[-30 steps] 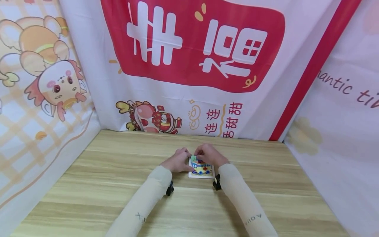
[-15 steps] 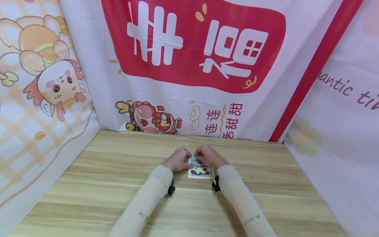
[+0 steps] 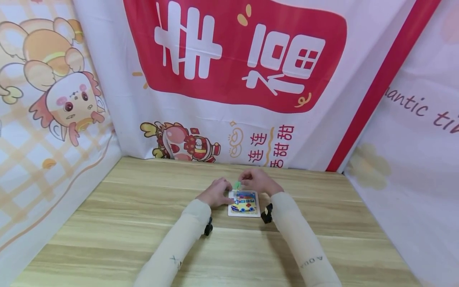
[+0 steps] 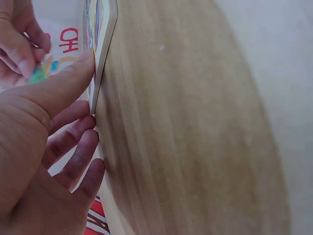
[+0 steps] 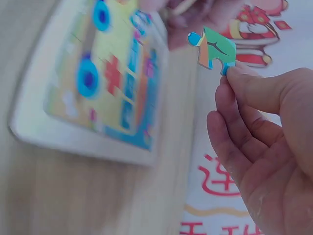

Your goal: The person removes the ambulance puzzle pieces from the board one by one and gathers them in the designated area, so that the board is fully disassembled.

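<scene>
A small square jigsaw puzzle [image 5: 36,125] with a white border and a yellow ambulance picture lies on the wooden table. My left hand [image 3: 215,193] grips its left side, the thumb over the edge and the fingers near the far-left corner. In the left wrist view, the fingertips of that hand [image 4: 36,132] rest low at the table. Just beyond the puzzle's far edge, my right hand [image 3: 257,180] pinches a loose puzzle piece [image 5: 220,49] between thumb and forefinger. The piece is mostly green, with blue and orange parts, and is raised off the board.
The wooden table [image 3: 179,255] ends at a hanging white cloth [image 3: 308,135] with a red printed panel. Patterned cloths also stand along the left side [image 3: 71,167] and the right side [image 3: 401,159]. Dark wrist cameras [image 3: 267,214] sit at both wrists.
My right hand has lifted the green piece away from the puzzle's far-left part and moved slightly back and right. The left hand stays at the puzzle's left edge.
</scene>
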Tool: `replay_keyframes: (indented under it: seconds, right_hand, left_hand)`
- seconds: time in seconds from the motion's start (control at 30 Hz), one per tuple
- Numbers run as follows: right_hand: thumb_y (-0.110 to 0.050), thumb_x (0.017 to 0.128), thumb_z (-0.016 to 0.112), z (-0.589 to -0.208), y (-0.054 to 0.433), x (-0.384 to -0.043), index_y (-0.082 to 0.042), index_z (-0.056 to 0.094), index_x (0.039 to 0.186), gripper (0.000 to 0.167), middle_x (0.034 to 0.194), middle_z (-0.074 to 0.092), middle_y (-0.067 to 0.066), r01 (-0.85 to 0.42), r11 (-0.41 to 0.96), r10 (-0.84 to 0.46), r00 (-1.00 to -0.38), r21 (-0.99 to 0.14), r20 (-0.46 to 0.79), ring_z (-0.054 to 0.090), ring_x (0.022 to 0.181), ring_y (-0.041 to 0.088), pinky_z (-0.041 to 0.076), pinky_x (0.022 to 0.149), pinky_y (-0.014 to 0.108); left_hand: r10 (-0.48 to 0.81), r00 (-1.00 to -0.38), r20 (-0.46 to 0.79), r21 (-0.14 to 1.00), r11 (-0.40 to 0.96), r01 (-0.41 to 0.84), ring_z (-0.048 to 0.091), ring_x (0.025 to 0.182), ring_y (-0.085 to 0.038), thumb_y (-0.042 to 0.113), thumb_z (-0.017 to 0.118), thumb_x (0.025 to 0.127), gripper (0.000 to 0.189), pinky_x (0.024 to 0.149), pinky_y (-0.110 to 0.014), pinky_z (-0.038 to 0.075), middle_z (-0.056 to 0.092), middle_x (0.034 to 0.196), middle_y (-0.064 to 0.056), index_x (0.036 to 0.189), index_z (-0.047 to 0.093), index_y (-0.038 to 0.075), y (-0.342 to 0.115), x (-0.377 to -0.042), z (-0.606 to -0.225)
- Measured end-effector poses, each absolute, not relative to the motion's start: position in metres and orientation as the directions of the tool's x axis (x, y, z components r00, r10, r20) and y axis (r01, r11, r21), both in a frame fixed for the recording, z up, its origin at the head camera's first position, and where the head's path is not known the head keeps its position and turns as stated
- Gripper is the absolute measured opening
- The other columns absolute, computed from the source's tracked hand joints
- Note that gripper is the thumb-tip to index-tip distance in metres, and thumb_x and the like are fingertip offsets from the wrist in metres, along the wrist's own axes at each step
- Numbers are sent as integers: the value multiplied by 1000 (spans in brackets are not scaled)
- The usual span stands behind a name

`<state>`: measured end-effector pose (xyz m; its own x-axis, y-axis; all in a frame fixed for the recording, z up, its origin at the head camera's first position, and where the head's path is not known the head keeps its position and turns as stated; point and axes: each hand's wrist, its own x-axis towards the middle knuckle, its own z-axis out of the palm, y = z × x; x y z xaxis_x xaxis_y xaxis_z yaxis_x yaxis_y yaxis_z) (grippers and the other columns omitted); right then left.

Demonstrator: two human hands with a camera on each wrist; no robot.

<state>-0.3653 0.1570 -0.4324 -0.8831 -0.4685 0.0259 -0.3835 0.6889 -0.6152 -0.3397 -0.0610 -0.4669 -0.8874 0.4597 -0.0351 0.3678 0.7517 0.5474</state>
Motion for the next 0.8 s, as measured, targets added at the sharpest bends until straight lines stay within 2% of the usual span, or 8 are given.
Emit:
replay_keyframes:
  seconds: [0.23, 0.4, 0.6, 0.8]
  right_hand:
    - [-17, 105, 64, -413, 196, -365, -15, 77, 105, 13, 111, 76, 12, -334, 731, -422, -907, -595, -10, 66, 99, 18, 57, 90, 39]
    - [-15, 106, 61, -411, 233, -364, -9, 76, 103, 16, 104, 74, 13, -309, 760, -401, -915, -572, -39, 64, 95, 25, 52, 82, 34]
    - [-9, 103, 64, -421, 264, -364, -4, 77, 100, 14, 96, 75, 15, -289, 777, -372, -928, -559, -37, 59, 82, 18, 49, 75, 30]
    - [-10, 104, 63, -437, 271, -362, -8, 78, 102, 15, 101, 76, 9, -222, 780, -325, -943, -586, -74, 60, 89, 17, 49, 80, 30]
  left_hand:
    - [462, -886, -30, 537, 756, 376, 56, 118, -28, 24, 84, 91, 46, 113, -46, 47, 60, 122, -10, 128, 68, 1, -61, -338, -466]
    - [447, -894, -37, 531, 767, 362, 55, 118, -27, 25, 83, 92, 45, 112, -45, 48, 60, 123, -10, 128, 68, 3, -59, -337, -466]
    - [446, -894, -36, 522, 772, 364, 55, 115, -26, 24, 84, 92, 44, 111, -45, 48, 60, 121, -9, 127, 68, 3, -59, -337, -465]
    - [448, -893, -37, 512, 776, 368, 55, 113, -25, 25, 84, 92, 43, 110, -44, 49, 60, 121, -9, 126, 69, 3, -58, -336, -464]
